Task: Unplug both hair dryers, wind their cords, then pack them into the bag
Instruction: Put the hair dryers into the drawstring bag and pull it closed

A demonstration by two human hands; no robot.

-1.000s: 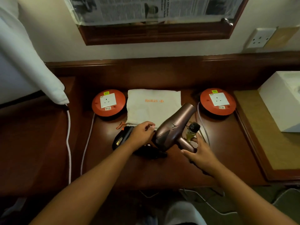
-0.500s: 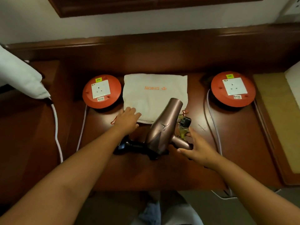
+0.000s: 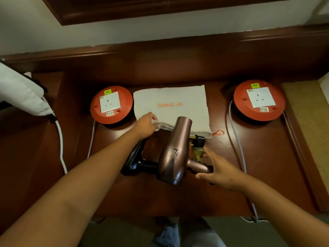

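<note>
While the left hand (image 3: 145,124) pinches the near edge of the white cloth drawstring bag (image 3: 170,107), the right hand (image 3: 218,168) curls around the bronze hair dryer (image 3: 175,155) by its handle. A black hair dryer (image 3: 135,161) lies beside it.

You see two hair dryers: one bronze hair dryer (image 3: 175,154) near centre, one black hair dryer (image 3: 135,160) to its left. One white bag (image 3: 170,106) lies farther back. Two red socket reels flank it: left reel (image 3: 111,104), right reel (image 3: 259,99). Two hands: left hand (image 3: 145,124), right hand (image 3: 219,169).
</note>
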